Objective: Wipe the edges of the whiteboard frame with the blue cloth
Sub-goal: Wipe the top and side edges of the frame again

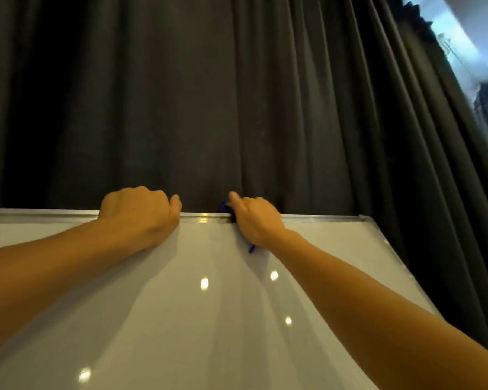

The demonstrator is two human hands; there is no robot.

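A whiteboard (197, 305) with a silver metal frame (40, 215) fills the lower part of the head view. Its top edge runs across the middle and its right corner sits at the right. My left hand (140, 211) grips the top frame edge, fingers curled over it. A little to the right, my right hand (255, 218) presses a blue cloth (226, 208) against the same top edge. Most of the cloth is hidden under the hand; a small blue tip shows below the wrist.
A dark pleated curtain (237, 94) hangs right behind the board. A bright window strip (468, 52) shows at the upper right. The frame's right edge (392, 249) slants down to the right.
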